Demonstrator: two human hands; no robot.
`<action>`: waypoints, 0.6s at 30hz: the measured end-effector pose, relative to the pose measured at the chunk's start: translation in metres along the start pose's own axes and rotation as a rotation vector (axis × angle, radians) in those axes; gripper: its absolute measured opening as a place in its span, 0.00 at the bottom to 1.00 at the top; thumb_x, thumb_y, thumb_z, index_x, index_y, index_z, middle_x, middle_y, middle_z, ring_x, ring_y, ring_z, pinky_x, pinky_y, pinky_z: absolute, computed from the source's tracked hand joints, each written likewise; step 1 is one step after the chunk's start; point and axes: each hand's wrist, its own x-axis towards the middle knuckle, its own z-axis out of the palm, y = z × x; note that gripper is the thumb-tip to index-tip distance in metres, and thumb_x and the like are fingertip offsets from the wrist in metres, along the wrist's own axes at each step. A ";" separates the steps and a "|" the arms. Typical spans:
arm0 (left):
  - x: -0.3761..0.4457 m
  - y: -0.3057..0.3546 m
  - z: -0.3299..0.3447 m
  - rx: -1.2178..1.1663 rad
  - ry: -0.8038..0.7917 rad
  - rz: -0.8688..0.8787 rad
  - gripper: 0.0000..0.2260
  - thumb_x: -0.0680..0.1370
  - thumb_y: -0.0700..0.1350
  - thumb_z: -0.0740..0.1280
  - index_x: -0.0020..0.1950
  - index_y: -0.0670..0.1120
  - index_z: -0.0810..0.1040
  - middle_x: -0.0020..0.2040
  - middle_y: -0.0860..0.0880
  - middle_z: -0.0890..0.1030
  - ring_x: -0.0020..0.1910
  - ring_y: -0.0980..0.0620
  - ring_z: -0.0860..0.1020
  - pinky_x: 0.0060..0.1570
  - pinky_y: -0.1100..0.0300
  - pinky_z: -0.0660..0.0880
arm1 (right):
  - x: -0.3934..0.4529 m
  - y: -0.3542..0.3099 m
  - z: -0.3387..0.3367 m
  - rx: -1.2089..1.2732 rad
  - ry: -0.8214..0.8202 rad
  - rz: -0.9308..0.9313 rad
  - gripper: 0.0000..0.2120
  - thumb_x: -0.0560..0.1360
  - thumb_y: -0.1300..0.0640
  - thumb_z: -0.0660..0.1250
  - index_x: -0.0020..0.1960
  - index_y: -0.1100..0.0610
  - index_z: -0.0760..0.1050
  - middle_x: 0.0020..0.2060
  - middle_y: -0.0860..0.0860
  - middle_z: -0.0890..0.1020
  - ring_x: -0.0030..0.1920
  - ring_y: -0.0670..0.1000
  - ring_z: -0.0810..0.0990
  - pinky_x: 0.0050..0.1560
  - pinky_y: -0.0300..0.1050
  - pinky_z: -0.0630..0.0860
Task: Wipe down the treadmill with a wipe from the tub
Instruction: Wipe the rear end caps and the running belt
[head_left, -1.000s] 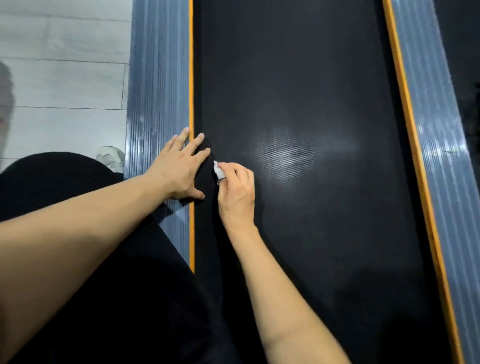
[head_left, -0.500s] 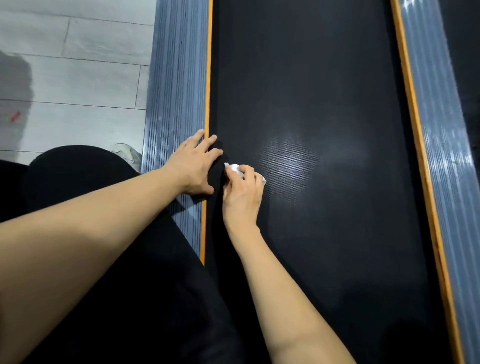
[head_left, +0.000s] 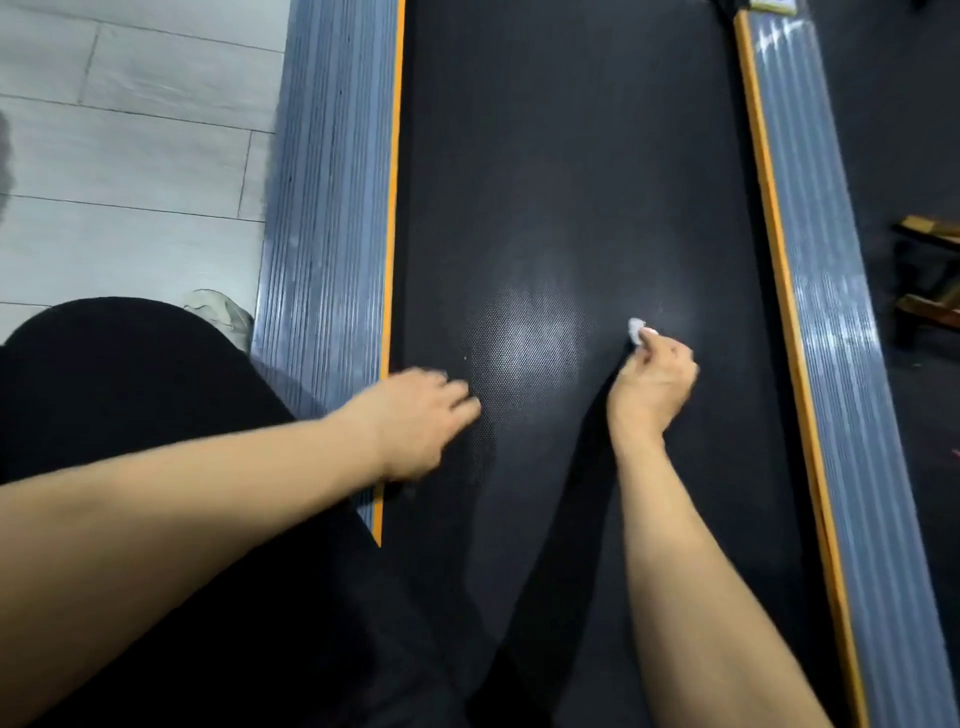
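From the head view, the person is kneeling beside the treadmill and leaning over its wide black textured running belt (head_left: 571, 182), working the wiping step of the job. The right hand (head_left: 655, 379) is curling its fingers round a small crumpled white wipe (head_left: 636, 329), pinching it tightly so that only a little tuft is poking out past the fingertips, and it is pressing that tuft onto the belt right of centre, between the pale shiny patch in the middle and the right-hand grey ribbed side rail with its orange edge strip (head_left: 810, 291). The left hand (head_left: 415, 410) is blurring, so I cannot tell just how its fingers are lying; it is holding nothing that I can see and is sitting over the belt just beside the left grey ribbed rail (head_left: 332, 208). A black-clad knee (head_left: 130, 374) is filling the lower left, over pale floor tiles (head_left: 130, 156).

The next stroke, I judge, is calling for steady downward pressure and a sweep toward the right rail, since the wad is covering little at a time.

The tub is not showing anywhere, so I am saying nothing of its contents
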 end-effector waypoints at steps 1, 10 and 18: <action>-0.004 0.012 0.006 -0.019 -0.121 0.015 0.30 0.82 0.51 0.58 0.83 0.47 0.54 0.81 0.38 0.55 0.77 0.38 0.62 0.73 0.46 0.66 | -0.011 -0.027 0.011 0.060 -0.044 -0.129 0.17 0.71 0.69 0.65 0.52 0.54 0.85 0.46 0.55 0.85 0.46 0.59 0.79 0.51 0.54 0.77; -0.011 0.017 0.020 -0.051 -0.371 -0.042 0.36 0.83 0.56 0.59 0.84 0.53 0.40 0.83 0.44 0.40 0.83 0.42 0.44 0.80 0.49 0.50 | -0.095 -0.135 0.030 0.362 -0.554 -0.656 0.13 0.77 0.66 0.65 0.57 0.56 0.83 0.53 0.51 0.81 0.54 0.53 0.77 0.58 0.42 0.74; -0.014 0.014 0.015 -0.088 -0.380 -0.040 0.34 0.84 0.53 0.57 0.83 0.55 0.40 0.82 0.46 0.34 0.83 0.44 0.43 0.80 0.49 0.52 | -0.084 -0.120 0.003 0.649 -0.446 -0.176 0.13 0.78 0.67 0.64 0.54 0.54 0.83 0.53 0.47 0.82 0.56 0.47 0.81 0.53 0.35 0.76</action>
